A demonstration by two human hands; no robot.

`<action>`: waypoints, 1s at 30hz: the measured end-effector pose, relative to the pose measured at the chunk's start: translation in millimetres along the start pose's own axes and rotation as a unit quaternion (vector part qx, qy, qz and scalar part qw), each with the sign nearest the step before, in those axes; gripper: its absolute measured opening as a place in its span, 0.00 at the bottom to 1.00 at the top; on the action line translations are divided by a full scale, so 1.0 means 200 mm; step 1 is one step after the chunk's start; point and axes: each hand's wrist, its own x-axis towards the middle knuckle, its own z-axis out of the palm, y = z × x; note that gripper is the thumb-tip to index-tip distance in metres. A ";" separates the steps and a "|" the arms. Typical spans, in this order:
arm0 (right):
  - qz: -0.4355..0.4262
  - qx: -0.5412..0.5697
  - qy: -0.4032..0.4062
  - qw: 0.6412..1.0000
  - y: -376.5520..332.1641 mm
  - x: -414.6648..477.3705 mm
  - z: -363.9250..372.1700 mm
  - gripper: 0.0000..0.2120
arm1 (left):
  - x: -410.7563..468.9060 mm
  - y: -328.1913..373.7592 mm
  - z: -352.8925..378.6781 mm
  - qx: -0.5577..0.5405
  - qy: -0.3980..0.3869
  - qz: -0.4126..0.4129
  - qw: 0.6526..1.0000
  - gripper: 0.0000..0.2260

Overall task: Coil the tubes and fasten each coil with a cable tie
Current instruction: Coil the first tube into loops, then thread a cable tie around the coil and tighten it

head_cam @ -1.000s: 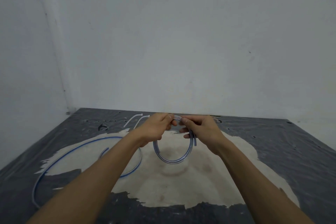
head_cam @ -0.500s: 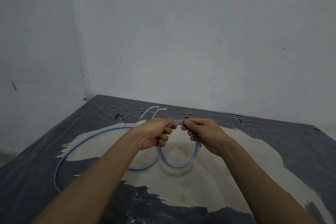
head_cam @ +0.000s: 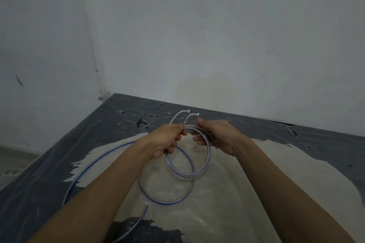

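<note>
Across the lower left of the frame, a loose blue-striped tube (head_cam: 166, 203) lies on the tabletop (head_cam: 286, 173). At centre, the left hand (head_cam: 167, 142) and the right hand (head_cam: 221, 136) each keep a closed grip on the coil (head_cam: 209, 156), raised above the surface. Two cable ties (head_cam: 185, 116) lie just behind.

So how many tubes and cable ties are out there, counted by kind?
Coiled tube, held up: 1
Loose blue-striped tube, lying flat: 1, as far as the picture shows
White cable ties: 2
Total: 4
</note>
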 end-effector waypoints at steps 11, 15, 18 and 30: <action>-0.018 -0.397 0.213 0.893 0.08 0.53 0.17 0.30 | 0.10 -0.04 -0.16 -0.002 -0.024 -0.084 0.996 0.12; -0.011 -0.395 0.211 0.894 0.08 0.57 0.17 0.20 | 0.09 -0.03 -0.17 -0.002 -0.016 -0.086 0.996 0.13; -0.008 -0.334 0.219 0.917 0.08 0.53 0.10 0.13 | 0.08 -0.02 -0.15 -0.009 -0.010 -0.081 0.997 0.13; -0.241 -0.181 0.081 0.950 -0.06 -0.28 -0.23 0.09 | -0.23 0.19 0.22 0.064 -0.073 0.001 0.995 0.13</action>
